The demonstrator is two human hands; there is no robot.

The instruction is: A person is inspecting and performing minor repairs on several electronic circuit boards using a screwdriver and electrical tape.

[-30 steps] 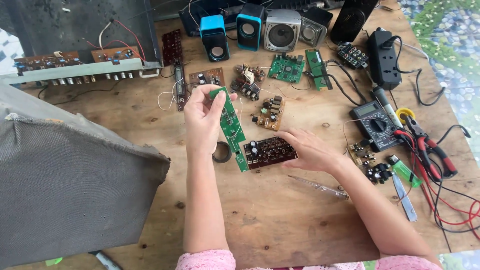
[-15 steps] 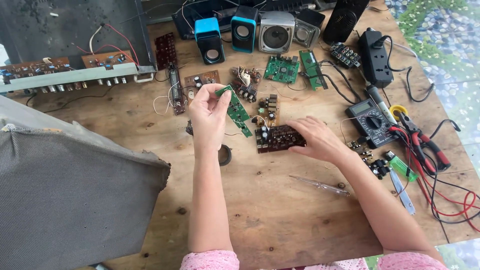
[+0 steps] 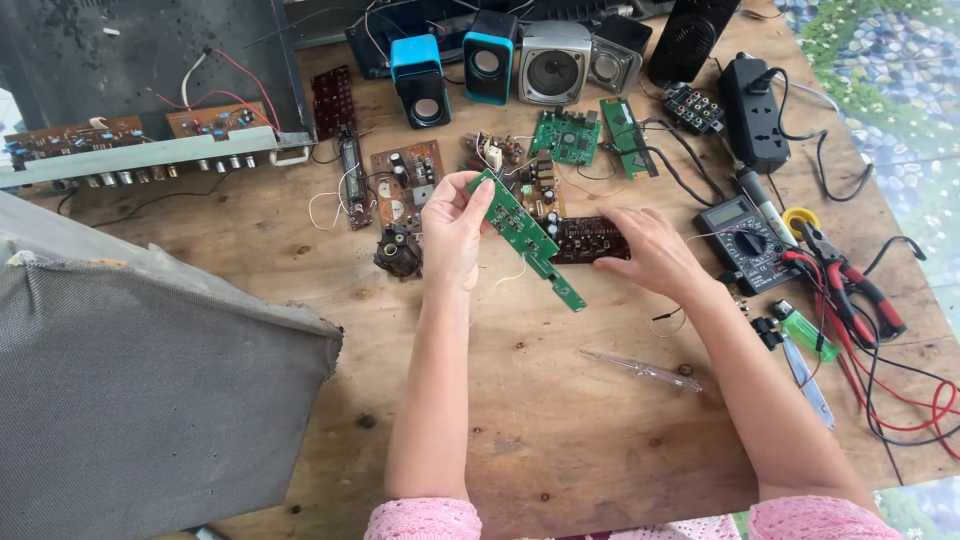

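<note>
My left hand (image 3: 452, 228) holds a long narrow green circuit board (image 3: 530, 243) by its upper end, tilted diagonally above the wooden table (image 3: 560, 430). My right hand (image 3: 648, 252) grips a dark brown circuit board (image 3: 588, 238) with several components, held just above the table and touching the green board's middle. Both arms reach in from the bottom edge in pink sleeves.
Several loose circuit boards (image 3: 565, 137) and small speakers (image 3: 553, 62) lie at the back. A multimeter (image 3: 745, 240), power strip (image 3: 753, 110), pliers (image 3: 850, 285) and red and black leads sit right. A clear screwdriver (image 3: 640, 370) lies near front. A grey speaker cover (image 3: 140, 390) fills the left.
My right hand slid the brown board farther away and to the right across the table. My left hand kept the green board raised and turned it so more of its face shows.
</note>
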